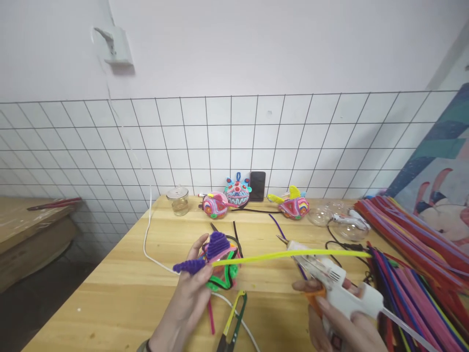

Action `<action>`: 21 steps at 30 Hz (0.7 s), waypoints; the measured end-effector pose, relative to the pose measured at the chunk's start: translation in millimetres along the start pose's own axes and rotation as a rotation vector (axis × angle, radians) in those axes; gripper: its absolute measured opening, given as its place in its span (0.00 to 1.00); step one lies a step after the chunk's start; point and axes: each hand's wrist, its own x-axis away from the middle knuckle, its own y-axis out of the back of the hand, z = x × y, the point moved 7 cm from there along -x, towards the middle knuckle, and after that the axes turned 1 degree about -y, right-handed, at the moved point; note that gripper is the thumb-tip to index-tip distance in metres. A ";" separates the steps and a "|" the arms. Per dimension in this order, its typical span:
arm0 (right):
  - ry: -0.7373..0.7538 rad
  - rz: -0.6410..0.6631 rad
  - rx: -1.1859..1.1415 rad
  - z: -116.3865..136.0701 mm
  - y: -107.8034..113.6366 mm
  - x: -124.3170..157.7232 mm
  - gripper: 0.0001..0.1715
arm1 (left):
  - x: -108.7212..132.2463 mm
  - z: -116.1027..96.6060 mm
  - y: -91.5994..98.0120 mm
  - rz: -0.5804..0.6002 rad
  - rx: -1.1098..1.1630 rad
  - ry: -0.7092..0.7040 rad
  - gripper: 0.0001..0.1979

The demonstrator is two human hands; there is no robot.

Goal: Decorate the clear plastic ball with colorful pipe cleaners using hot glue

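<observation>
- Nearest, at the lower edge, lay the cutters point(239, 321) with green and yellow handles, untouched by either hand, and a magenta stem point(211, 319) just to their left
- The right hand point(342, 320) was wrapped firmly round a white glue gun point(340, 296), fingers by its orange trigger point(315, 296); whether the trigger was squeezed could not be told
- The left hand point(192, 291) had the craft piece point(218, 247) pinched between thumb and fingers, over the middle of the wooden table point(120, 283) and left of the glue gun
- Purple coils and bent green stems already sat on that piece, so a good share of it looked built up
- A yellow stem point(264, 256) ran from beside the left thumb across in front of the glue gun; it was long and nearly straight, so this part seemed the least worked, and whether it was glued at the thumb could not be seen
- To the right lay a bundle of coloured stems point(410, 298), apparently unused
- Farther back stood a striped piece point(215, 205), a toothed piece point(238, 194) and a yellow-finned piece point(295, 208), all looking more complete, while the clear domes point(353, 230) beside them seemed undecorated
- Farthest, a phone point(257, 186) stood upright by the tiled wall point(244, 137)
</observation>
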 end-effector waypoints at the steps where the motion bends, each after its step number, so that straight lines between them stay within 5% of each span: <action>1: -0.057 -0.029 -0.033 -8.2 0.5 -3.0 0.27 | -1.6 0.8 0.9 -0.021 0.040 0.012 0.29; 4: -0.108 -0.098 0.083 -21.9 5.8 -9.9 0.23 | -6.2 3.7 1.4 -0.056 0.146 0.054 0.22; 8: 0.072 0.046 0.493 -17.1 -1.8 -16.8 0.13 | -7.6 8.0 -1.7 -0.052 0.224 0.112 0.17; 16: 0.327 0.154 0.792 -15.9 -17.8 -13.6 0.12 | -3.9 8.4 -5.0 -0.039 0.215 0.114 0.22; 18: 0.433 0.130 0.877 -4.8 -12.6 -13.0 0.13 | -3.2 9.0 -6.5 -0.025 0.203 0.112 0.22; 21: 0.645 0.026 0.921 44.0 -2.2 -8.3 0.12 | -1.5 11.1 -8.3 -0.019 0.170 0.116 0.24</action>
